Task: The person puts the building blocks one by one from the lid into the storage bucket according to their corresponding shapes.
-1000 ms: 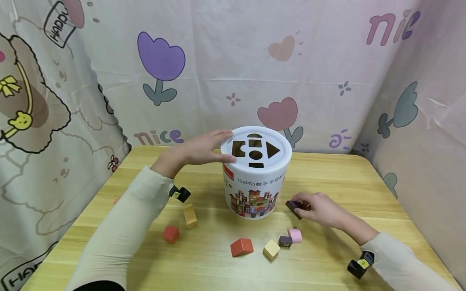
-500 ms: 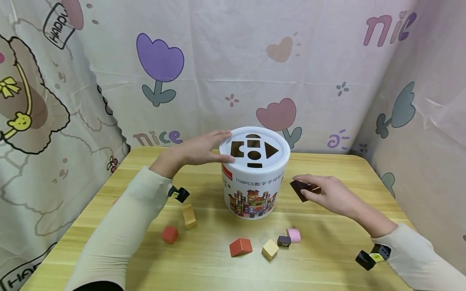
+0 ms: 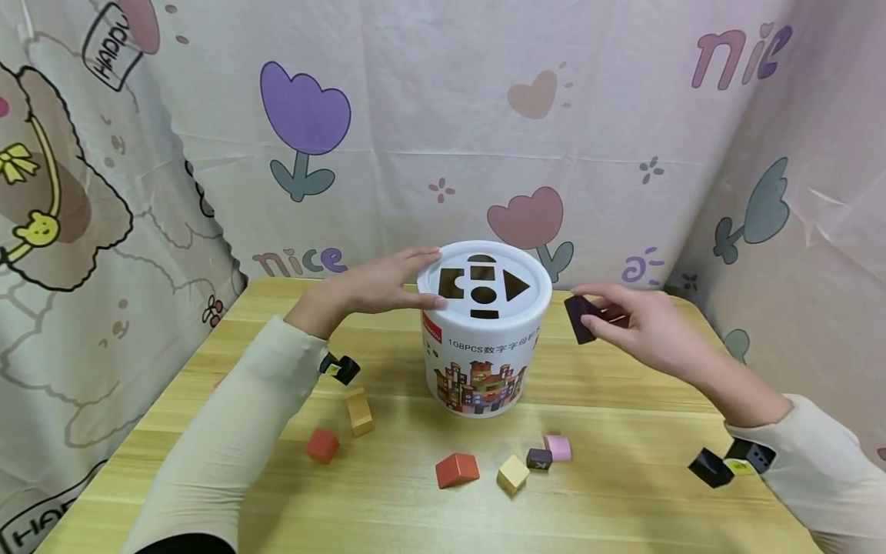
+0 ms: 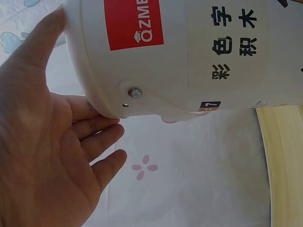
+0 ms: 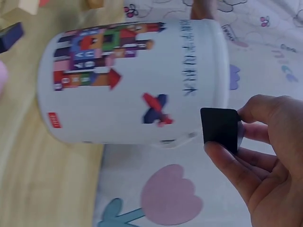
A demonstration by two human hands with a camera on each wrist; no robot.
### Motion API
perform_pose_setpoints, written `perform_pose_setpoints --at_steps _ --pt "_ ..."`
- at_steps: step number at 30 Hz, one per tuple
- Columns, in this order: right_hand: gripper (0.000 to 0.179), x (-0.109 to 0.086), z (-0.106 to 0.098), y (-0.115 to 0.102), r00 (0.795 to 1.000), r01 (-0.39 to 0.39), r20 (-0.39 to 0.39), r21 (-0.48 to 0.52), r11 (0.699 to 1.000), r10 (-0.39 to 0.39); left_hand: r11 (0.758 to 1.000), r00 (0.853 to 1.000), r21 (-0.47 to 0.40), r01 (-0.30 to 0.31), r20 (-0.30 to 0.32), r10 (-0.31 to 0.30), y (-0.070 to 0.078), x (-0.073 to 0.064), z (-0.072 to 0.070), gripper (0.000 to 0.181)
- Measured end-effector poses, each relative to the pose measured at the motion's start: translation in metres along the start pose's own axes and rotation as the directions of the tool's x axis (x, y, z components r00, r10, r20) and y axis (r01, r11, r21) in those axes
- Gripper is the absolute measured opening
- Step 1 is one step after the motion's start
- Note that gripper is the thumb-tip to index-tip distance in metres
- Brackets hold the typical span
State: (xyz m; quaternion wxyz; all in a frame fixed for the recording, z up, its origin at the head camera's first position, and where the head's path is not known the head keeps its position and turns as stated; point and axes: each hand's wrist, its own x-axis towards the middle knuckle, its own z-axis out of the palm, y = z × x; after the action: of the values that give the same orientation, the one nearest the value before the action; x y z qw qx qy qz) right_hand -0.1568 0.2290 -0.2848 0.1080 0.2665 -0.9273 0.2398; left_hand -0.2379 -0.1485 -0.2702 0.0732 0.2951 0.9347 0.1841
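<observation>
A white round bucket (image 3: 477,350) with printed building pictures stands upright on the table. Its white lid (image 3: 511,306) has several shaped holes, including a triangle and a circle. My left hand (image 3: 374,286) rests against the lid's left edge, with thumb and fingers spread along the rim; the left wrist view shows those fingers (image 4: 106,137) loosely extended, some touching the edge. To the right of the bucket, my right hand (image 3: 647,327) pinches a dark block (image 3: 578,320) between thumb and fingers, above the table and apart from the lid. One flat, squarish face of the block shows in the right wrist view.
Before the bucket lie a red block (image 3: 457,470), a pale yellow block (image 3: 513,475), a small dark cube (image 3: 539,459) and a pink rounded block (image 3: 557,447). Left of it are a yellow block (image 3: 358,412) and another red block (image 3: 322,445). A patterned curtain (image 3: 415,115) hangs behind the table.
My right hand has lifted the dark block off the table, up and slightly to the right, to about lid height. The left hand and bucket stay in place.
</observation>
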Motion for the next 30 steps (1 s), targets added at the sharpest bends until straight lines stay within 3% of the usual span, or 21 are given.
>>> perform_pose_setpoints --at_steps 5,12,16,30 --pt "0.037 0.01 -0.017 -0.013 1.0 -0.003 -0.029 -0.03 1.0 0.002 1.0 1.0 -0.001 -0.002 -0.001 0.002 0.0 0.0 0.0 0.101" --pt "0.038 0.032 -0.027 -0.031 0.999 -0.047 0.006 -0.026 0.999 0.047 1.0 1.0 0.003 -0.008 -0.002 0.008 -0.001 0.0 0.0 0.101" --pt "0.038 0.046 -0.027 -0.039 0.995 -0.092 0.033 -0.035 0.995 0.093 1.0 1.0 0.011 -0.024 -0.003 0.024 -0.001 -0.001 0.0 0.1" --pt "0.037 0.09 -0.013 -0.047 0.987 -0.099 0.119 -0.061 0.993 0.106 0.999 0.999 0.017 -0.036 -0.008 0.037 -0.003 0.001 0.001 0.098"
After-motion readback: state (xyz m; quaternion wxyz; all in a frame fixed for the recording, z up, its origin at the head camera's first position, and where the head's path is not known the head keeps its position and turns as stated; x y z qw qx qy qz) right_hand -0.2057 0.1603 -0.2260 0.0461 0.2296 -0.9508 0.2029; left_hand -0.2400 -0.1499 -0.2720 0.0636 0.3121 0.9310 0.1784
